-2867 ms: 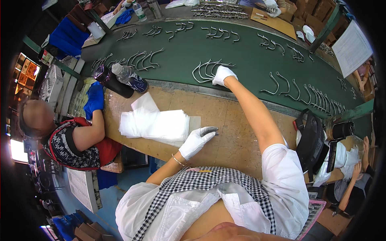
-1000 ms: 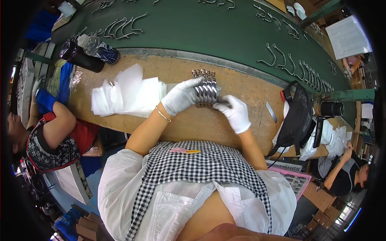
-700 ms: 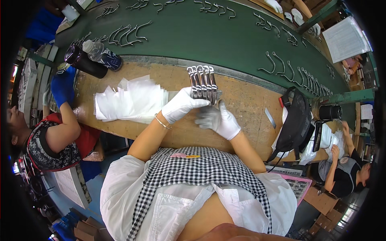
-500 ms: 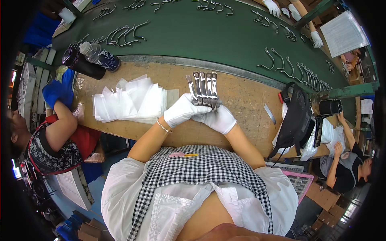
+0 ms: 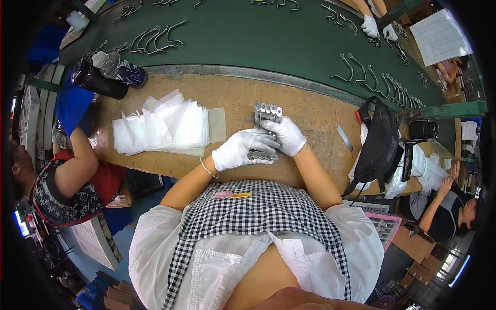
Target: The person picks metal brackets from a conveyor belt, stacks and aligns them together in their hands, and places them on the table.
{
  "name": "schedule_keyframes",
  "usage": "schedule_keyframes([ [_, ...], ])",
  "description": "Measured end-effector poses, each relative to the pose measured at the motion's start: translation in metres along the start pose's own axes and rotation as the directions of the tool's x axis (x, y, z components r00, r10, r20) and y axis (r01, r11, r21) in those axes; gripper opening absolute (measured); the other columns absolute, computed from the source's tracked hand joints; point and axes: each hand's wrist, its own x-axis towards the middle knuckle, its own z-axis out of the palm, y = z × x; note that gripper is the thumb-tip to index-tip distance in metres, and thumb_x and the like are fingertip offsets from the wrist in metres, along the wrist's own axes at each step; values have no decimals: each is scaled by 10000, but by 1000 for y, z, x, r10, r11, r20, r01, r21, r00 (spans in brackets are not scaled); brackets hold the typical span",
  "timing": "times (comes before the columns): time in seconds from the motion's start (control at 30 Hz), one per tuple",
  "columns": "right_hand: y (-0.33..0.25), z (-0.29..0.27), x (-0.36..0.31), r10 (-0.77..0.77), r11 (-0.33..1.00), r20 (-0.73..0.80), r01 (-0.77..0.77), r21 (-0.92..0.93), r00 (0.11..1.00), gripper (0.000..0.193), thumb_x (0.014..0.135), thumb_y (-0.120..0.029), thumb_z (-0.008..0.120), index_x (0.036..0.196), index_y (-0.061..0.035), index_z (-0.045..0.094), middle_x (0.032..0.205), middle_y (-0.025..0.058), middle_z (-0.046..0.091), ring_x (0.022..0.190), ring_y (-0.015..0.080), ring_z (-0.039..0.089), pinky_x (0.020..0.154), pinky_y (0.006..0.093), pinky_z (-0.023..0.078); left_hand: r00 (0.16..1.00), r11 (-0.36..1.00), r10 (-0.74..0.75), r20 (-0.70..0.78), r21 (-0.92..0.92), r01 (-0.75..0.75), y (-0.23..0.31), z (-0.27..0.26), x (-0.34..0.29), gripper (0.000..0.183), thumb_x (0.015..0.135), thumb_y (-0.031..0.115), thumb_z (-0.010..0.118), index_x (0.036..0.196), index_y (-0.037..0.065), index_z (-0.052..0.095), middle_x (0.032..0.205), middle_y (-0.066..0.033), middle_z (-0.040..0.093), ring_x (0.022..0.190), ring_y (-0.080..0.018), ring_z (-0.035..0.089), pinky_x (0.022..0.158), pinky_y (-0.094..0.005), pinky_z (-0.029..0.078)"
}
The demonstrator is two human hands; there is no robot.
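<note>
Several shiny metal ring wrenches (image 5: 267,110) stand side by side in a bundle between my two white-gloved hands, above the wooden bench. My left hand (image 5: 238,150) wraps round the bundle from the left, and its lower ends poke out below those fingers. On the right side, my right hand (image 5: 288,136) is closed on the upper part, fingers over the wrench ends. The middle of the bundle is hidden by both gloves. Left of my hands, a fanned stack of translucent white plastic bags (image 5: 160,129) lies on the bench.
Behind the bench runs a green belt (image 5: 248,46) bearing many curved wrenches (image 5: 157,40). A black flask (image 5: 98,80) and a plastic bottle (image 5: 119,68) lie at left. A black bag (image 5: 380,144) and a thin metal strip (image 5: 344,138) are at right. Co-workers sit on both sides.
The wrench bundle has turned over in my hands, showing duller ends. My right hand has moved up beside its top, and my left has slid lower. A far co-worker's gloved hands have come together.
</note>
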Motion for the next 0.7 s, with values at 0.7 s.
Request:
schedule_keyframes([
  [0.7, -164, -61, 158, -544, 284, 2, 186, -941, 839, 303, 821, -230, 618, 1088, -94, 668, 903, 213, 662, 825, 372, 647, 744, 407, 511, 731, 908, -419, -538, -270, 322, -33, 14, -24, 431, 839, 78, 677, 1253, 15, 573, 1402, -99, 494, 1220, -214, 531, 1008, -304, 440],
])
